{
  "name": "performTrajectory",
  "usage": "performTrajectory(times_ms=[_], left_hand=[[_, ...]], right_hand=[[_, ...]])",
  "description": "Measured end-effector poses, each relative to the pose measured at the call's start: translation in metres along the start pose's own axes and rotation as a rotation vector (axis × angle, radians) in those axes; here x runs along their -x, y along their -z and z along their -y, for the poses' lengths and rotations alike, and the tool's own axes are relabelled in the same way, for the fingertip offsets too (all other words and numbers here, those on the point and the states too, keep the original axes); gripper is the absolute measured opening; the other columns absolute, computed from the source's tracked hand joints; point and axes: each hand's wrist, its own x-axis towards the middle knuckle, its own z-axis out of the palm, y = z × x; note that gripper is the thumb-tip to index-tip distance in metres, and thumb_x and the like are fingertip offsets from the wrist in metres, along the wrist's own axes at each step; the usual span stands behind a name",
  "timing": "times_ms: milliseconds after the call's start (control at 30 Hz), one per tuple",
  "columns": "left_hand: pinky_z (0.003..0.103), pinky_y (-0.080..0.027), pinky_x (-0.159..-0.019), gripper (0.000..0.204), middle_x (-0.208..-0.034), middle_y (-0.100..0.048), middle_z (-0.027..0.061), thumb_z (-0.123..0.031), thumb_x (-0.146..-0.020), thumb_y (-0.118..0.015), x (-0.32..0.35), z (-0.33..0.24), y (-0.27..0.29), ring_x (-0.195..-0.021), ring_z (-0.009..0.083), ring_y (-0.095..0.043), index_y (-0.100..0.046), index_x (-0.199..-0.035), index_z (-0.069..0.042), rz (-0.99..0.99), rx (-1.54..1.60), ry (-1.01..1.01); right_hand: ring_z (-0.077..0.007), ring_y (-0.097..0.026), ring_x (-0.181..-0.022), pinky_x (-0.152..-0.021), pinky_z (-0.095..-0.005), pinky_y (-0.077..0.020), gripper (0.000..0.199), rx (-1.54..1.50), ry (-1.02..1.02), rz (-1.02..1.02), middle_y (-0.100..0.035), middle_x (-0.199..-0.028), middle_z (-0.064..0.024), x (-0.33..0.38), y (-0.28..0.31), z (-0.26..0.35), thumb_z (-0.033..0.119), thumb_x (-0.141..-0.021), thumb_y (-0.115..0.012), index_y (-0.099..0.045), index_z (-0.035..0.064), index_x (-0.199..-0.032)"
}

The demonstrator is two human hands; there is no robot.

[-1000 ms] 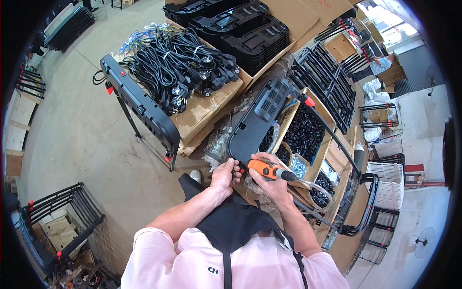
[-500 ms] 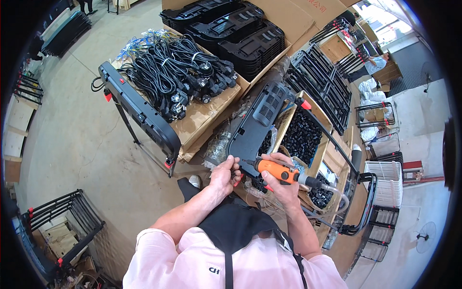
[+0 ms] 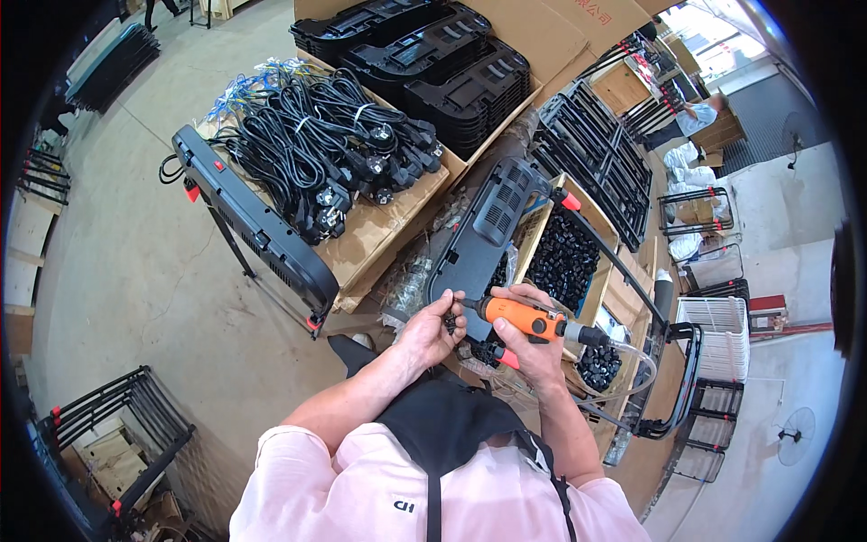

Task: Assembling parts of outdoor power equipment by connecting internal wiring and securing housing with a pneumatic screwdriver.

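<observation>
My right hand [image 3: 535, 354] is wrapped round an orange and black air screwdriver [image 3: 522, 316], with a clear hose running from its rear end. The tool lies nearly level, its bit pointing left. Close to the bit's tip, the thumb and forefinger of my left hand [image 3: 424, 336] are pinched together; what they hold is too small to make out. Small dark bits show at its curled fingers. Just beyond both hands is a dark grey plastic panel [image 3: 471, 257] with a raised, slotted cover, fixed to a black tube frame [image 3: 623, 262] with red parts.
Bundled black power cords [image 3: 312, 144] lie on a cardboard box at left, beside another panel [image 3: 253, 226] on legs. Stacked black plastic shells [image 3: 465, 99] fill a carton behind. An open box of small black parts [image 3: 564, 257] stands right of the panel. Black frames [image 3: 601, 163] lean farther back.
My left fingertips have moved right, up to the screwdriver's tip. The screwdriver stays nearly where it was in my right hand. The whole view has shifted slightly.
</observation>
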Motion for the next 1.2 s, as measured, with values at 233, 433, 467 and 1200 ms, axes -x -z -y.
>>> performTrajectory(times_ms=[233, 433, 467, 1200], left_hand=[[0.041, -0.062, -0.085, 0.036, -0.111, -0.067, 0.0152, -0.028, -0.116, -0.042, -0.010, 0.005, -0.012, -0.098, 0.0264, -0.070, -0.058, -0.124, 0.002, 0.042, 0.012, -0.031], [0.029, -0.062, -0.069, 0.030, -0.101, -0.069, 0.0084, -0.026, -0.116, -0.044, -0.008, 0.004, -0.002, -0.081, 0.0189, -0.072, -0.060, -0.124, -0.002, 0.049, -0.254, 0.076], [0.029, -0.062, -0.069, 0.030, -0.101, -0.069, 0.0084, -0.026, -0.116, -0.044, -0.008, 0.003, -0.001, -0.081, 0.0189, -0.072, -0.060, -0.124, -0.002, 0.045, -0.246, 0.076], [0.024, -0.056, -0.061, 0.021, -0.090, -0.067, 0.0015, -0.022, -0.112, -0.057, 0.014, -0.028, 0.008, -0.072, 0.0097, -0.066, -0.065, -0.115, -0.003, 0.016, -0.439, 0.020]], right_hand=[[-0.0225, -0.067, -0.121, -0.108, -0.0383, -0.0526, 0.053, 0.065, 0.030, -0.059, -0.068, -0.134, -0.0171, -0.034, -0.011, -0.010, 0.003, -0.091, -0.078, -0.054, -0.0002, -0.138], [-0.0220, -0.066, -0.120, -0.104, -0.0377, -0.0547, 0.054, 0.138, -0.051, -0.034, -0.068, -0.134, -0.0155, -0.061, -0.025, -0.011, 0.005, -0.091, -0.079, -0.054, 0.0013, -0.139], [-0.0218, -0.066, -0.120, -0.103, -0.0371, -0.0548, 0.054, 0.128, -0.068, -0.031, -0.069, -0.133, -0.0154, -0.063, -0.027, -0.013, 0.005, -0.091, -0.079, -0.054, 0.0013, -0.139], [-0.0241, -0.065, -0.122, -0.108, -0.0389, -0.0521, 0.044, 0.333, -0.065, 0.134, -0.068, -0.133, -0.0183, -0.080, -0.038, -0.026, 0.005, -0.092, -0.076, -0.057, 0.0023, -0.131]])
